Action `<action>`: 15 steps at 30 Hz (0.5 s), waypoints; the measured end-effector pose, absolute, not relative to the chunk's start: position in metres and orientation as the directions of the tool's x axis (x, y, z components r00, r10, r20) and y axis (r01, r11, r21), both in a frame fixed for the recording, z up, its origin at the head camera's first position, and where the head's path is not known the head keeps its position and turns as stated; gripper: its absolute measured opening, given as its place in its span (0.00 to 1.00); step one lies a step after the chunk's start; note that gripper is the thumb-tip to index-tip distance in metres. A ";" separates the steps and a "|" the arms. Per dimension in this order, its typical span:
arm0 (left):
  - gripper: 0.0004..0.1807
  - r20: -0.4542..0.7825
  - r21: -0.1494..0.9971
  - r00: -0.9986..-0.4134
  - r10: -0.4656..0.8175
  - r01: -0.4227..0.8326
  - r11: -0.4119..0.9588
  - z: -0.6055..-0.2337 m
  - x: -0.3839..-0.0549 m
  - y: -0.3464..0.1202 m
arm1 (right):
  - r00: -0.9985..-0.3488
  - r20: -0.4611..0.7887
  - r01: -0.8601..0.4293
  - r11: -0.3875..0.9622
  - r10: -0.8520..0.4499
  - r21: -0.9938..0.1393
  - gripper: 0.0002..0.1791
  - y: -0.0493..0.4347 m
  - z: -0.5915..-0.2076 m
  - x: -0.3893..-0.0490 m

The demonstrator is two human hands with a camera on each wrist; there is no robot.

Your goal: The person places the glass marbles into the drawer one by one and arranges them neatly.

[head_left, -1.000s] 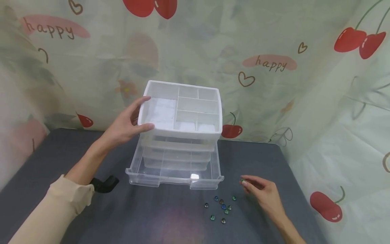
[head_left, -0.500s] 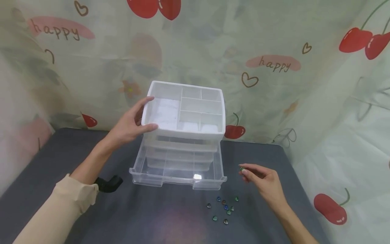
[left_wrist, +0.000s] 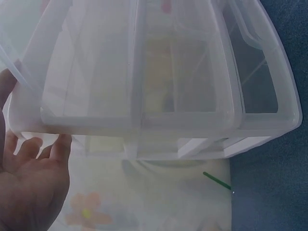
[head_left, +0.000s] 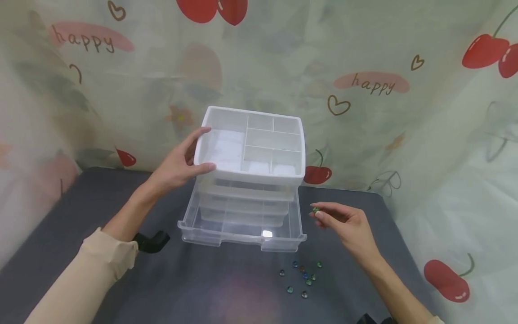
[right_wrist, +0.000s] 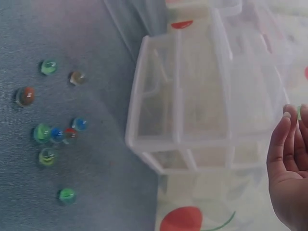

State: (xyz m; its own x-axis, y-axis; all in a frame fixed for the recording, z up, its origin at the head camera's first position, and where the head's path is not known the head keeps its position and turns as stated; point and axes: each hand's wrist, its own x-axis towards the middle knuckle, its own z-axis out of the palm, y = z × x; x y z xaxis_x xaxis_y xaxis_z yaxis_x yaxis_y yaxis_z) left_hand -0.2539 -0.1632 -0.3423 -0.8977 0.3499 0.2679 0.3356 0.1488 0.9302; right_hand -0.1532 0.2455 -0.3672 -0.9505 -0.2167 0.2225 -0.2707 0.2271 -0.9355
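A small green marble is up off the bench, near the right side of the clear drawer in the head view. The right hand has it. Its fingers are bent and nearly closed, with the marble pinched between the thumb and the finger tips.

The box stands beside it. On top is a white tray with one big space on the left and five little spaces on the right. The left hand holds the left end of this tray. Its thumb is on the near edge, and its fingers are spread wide and bent round the side. At the bottom, a clear drawer sticks out toward the person.

Nine more marbles lie on the bench, in front of the drawer and a bit to the right. Some are green, some blue and some brownish. A few are very close together.

The bench is dark. Behind it hangs a pale cloth with red cherries, hearts and the word "happy". The left arm has a cream sleeve.
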 end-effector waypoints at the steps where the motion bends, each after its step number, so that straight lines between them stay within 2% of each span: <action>1: 0.47 0.269 0.930 -0.897 0.351 0.336 0.147 -0.342 -0.254 -0.163 | -0.949 0.224 -0.274 0.230 -0.221 -0.934 0.13 0.244 -0.365 -0.154; 15: 0.45 0.273 0.922 -0.903 0.330 0.344 0.177 -0.342 -0.250 -0.163 | -0.943 0.218 -0.287 0.278 -0.252 -0.917 0.13 0.223 -0.340 -0.162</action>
State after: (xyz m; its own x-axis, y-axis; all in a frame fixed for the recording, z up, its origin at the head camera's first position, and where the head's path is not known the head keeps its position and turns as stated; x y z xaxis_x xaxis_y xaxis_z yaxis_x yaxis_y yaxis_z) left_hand -0.2505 -0.1633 -0.3418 -0.9035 0.3303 0.2732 0.3436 0.1770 0.9223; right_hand -0.1623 0.2235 -0.3401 -0.9428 -0.2517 0.2184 -0.2867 0.2782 -0.9167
